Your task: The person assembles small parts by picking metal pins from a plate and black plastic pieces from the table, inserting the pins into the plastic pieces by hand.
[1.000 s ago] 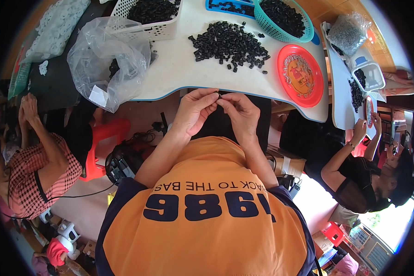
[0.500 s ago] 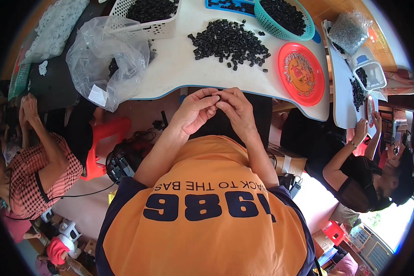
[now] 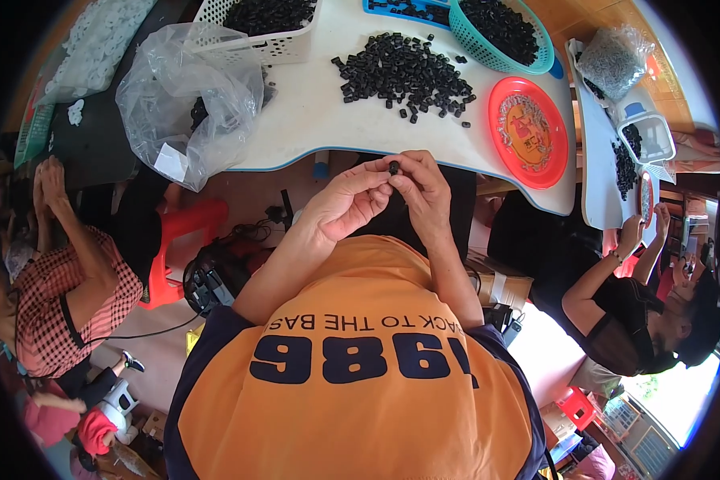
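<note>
A small black plastic piece is pinched between the fingertips of both hands, just off the table's near edge. My left hand holds it from the left, thumb and forefinger closed on it. From the right, my right hand grips the same piece, its fingers curled. Beyond them a loose pile of similar black pieces lies on the white table. To the right of the pile sits a red plate with many tiny shiny bits around its printed middle.
A white basket, a teal basket and a blue tray hold black pieces at the back. A clear plastic bag hangs over the table's left edge. People sit at both sides, beside a red stool.
My hands have shifted slightly right, and the black piece now shows between the fingertips. The person at the right has moved their hands a little.
</note>
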A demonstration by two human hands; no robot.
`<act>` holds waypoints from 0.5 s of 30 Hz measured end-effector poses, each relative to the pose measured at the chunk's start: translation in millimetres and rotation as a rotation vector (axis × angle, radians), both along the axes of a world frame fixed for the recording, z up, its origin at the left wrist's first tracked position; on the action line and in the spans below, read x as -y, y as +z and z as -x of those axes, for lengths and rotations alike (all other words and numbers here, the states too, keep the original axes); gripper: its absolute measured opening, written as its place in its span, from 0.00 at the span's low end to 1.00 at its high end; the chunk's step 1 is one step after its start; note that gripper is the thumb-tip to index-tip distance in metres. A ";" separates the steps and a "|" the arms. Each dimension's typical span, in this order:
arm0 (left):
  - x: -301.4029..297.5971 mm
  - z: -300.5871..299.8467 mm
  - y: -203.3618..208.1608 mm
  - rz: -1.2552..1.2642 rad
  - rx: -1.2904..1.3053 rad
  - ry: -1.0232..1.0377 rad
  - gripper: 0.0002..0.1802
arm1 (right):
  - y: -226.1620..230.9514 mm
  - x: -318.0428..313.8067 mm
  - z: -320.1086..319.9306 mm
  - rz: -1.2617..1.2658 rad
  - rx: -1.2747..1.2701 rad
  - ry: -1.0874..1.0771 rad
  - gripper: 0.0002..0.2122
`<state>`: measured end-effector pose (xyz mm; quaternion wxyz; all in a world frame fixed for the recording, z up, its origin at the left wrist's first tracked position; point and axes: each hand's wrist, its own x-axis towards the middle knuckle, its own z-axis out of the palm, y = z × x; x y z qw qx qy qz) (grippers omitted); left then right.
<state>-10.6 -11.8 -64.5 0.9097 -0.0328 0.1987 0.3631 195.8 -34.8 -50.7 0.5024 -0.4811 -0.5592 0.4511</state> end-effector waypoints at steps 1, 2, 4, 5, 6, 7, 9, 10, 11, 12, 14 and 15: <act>0.6 -0.2 0.5 0.001 0.004 0.001 0.18 | 0.4 0.1 0.4 0.001 0.000 0.001 0.13; 1.1 -0.4 0.5 0.001 0.004 0.002 0.18 | 0.7 0.2 1.0 -0.003 0.009 -0.004 0.13; 2.3 -0.9 0.6 0.000 0.045 0.002 0.18 | 2.0 0.9 2.2 -0.005 0.019 -0.009 0.14; 2.7 -1.5 1.2 0.001 0.046 0.002 0.18 | 3.6 1.1 3.0 -0.003 0.004 -0.008 0.14; 3.4 -1.9 2.0 -0.008 0.058 0.005 0.18 | 4.2 1.5 3.5 0.001 -0.010 -0.006 0.14; 4.1 -2.0 2.3 -0.016 0.070 0.007 0.18 | 3.9 2.1 3.2 0.002 -0.010 -0.006 0.14; 4.2 -0.8 1.3 -0.013 0.072 0.001 0.18 | 3.6 3.0 1.7 -0.023 0.057 -0.003 0.14; 4.6 -0.3 0.7 -0.011 0.073 -0.004 0.17 | 2.9 3.2 1.2 -0.021 0.058 -0.003 0.14; 4.7 -0.1 2.4 -0.011 0.073 -0.004 0.17 | 2.2 2.7 1.0 -0.037 0.086 -0.002 0.15; 4.9 0.2 4.5 -0.022 0.075 -0.004 0.17 | 1.5 2.4 0.9 -0.053 0.115 0.000 0.15; 5.5 0.7 5.6 -0.033 0.076 -0.003 0.17 | 1.8 2.7 1.1 -0.063 0.105 0.005 0.15; 5.3 0.9 5.3 -0.043 0.085 -0.005 0.17 | 2.6 2.8 1.4 -0.073 0.096 0.009 0.15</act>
